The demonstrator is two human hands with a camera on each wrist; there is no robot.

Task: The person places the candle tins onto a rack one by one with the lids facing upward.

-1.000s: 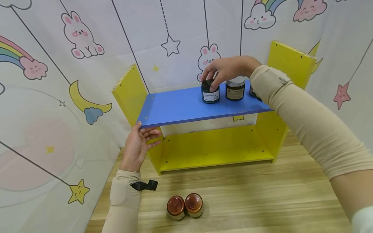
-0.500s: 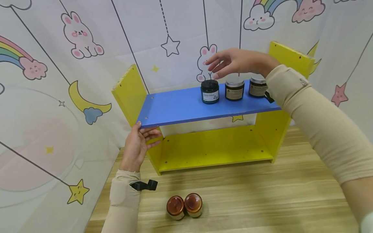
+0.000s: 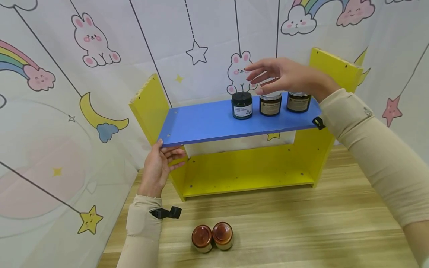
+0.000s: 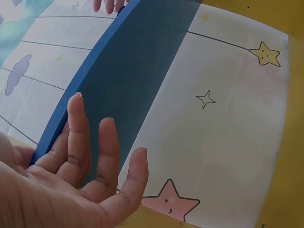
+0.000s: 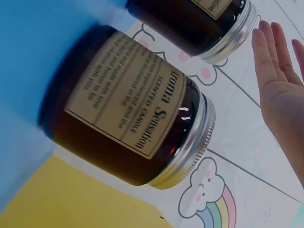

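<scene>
My left hand [image 3: 156, 169] grips the front left corner of the blue shelf board [image 3: 201, 123], thumb on top and fingers underneath. In the left wrist view, several fingers [image 4: 108, 147] stand up along the board's underside. Over the board's right half hovers my right hand [image 3: 285, 76], holding nothing, its fingers extended to the left. Below and left of it stands a dark green scented candle jar [image 3: 242, 106] with a black lid. Two brown candle jars with silver lids follow to the right: a middle one [image 3: 270, 105] and an end one [image 3: 298, 103], labelled "Scented Candle" in the right wrist view.
Yellow side panels [image 3: 151, 108] rise at both ends of the board, above a yellow bottom shelf [image 3: 248, 171]. Two candle jars with reddish-brown tops [image 3: 202, 236] stand side by side on the wooden table [image 3: 301, 223]. A cartoon-print cloth [image 3: 207, 82] hangs behind.
My right hand has let go of the black-lidded candle jar, lifted, and drawn back to the right. The jar stays on the board. My left hand keeps its place.
</scene>
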